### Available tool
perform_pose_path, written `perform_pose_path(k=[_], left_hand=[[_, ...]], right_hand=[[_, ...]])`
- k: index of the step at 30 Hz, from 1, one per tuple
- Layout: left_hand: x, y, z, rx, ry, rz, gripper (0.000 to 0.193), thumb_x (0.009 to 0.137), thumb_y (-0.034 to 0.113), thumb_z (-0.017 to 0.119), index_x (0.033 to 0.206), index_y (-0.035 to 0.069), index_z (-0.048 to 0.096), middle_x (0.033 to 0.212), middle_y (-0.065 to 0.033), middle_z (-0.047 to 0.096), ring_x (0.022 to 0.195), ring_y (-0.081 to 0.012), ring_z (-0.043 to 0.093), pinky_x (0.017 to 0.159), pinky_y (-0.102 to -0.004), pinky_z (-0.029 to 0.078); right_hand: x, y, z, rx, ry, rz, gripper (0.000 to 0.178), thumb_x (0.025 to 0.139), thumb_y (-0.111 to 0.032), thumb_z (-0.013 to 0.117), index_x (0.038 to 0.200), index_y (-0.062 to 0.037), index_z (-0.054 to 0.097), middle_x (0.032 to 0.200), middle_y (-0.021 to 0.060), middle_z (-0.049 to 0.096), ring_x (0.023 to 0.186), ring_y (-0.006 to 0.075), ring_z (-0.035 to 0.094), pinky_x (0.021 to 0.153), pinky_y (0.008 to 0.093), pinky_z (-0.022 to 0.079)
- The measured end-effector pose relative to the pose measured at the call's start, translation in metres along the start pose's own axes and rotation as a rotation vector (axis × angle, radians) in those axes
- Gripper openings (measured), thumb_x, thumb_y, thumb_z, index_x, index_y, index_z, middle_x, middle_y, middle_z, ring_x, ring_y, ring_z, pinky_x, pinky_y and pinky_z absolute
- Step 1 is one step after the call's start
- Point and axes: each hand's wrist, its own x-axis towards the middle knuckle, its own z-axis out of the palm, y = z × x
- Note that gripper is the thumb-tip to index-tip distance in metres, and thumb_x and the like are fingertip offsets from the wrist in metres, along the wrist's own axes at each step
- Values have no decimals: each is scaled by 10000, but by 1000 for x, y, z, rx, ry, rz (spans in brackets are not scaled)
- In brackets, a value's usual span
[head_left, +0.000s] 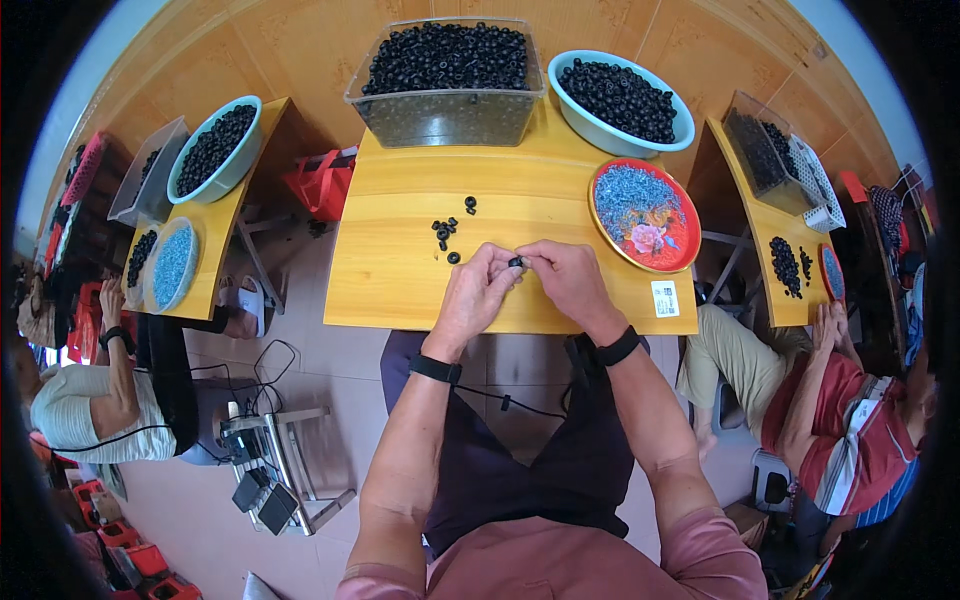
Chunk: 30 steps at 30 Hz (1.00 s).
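Note:
Over the near edge of the yellow wooden table (400, 280), my two hands meet around a small black ring-shaped part (516, 262). My left hand (478, 285) pinches it from the left, fingers closed. From the other side, the fingertips of my right hand (565, 275) press together at the part; anything smaller between them is too small to make out. Several loose black parts (444, 232) lie just beyond my left hand. To the right of my hands sits a red round tray (684, 235) with a flower print, holding a heap of small bluish-clear pieces (636, 200).
At the table's back stand a clear plastic bin (440, 120) and a light-blue basin (625, 145), both full of black parts. A white label card (665, 299) lies at the right edge. People work at side tables left (205, 270) and right (760, 220). A metal stool (290, 470) stands left.

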Motion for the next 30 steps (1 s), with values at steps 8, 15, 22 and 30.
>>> perform_pose_path(k=[8,15,22,30], left_hand=[[2,-5,-1,-72,14,-28,128,1002,55,633,1054,-58,600,871,-93,724,826,-114,688,767,-266,552],[5,5,3,-30,71,-109,123,1005,70,629,1009,-50,602,841,-90,713,791,-115,686,739,-263,555],[2,4,2,-4,81,-76,145,996,84,648,1030,-48,598,824,-86,718,783,-117,695,736,-268,559],[-6,4,6,178,107,54,206,961,101,712,1094,-11,601,810,-99,722,737,-102,677,690,-273,543]], right_hand=[[1,3,8,-1,-4,-17,180,942,-116,608,996,-23,752,823,217,702,768,378,704,672,427,549],[-5,3,20,43,15,45,173,940,-77,615,1044,-13,738,836,219,711,783,364,719,677,411,561],[-14,18,31,157,106,53,193,950,-47,622,1098,4,735,874,178,742,777,231,736,676,339,555],[-16,34,38,626,133,186,179,933,-43,665,1080,43,722,915,75,760,822,106,691,733,250,536]])
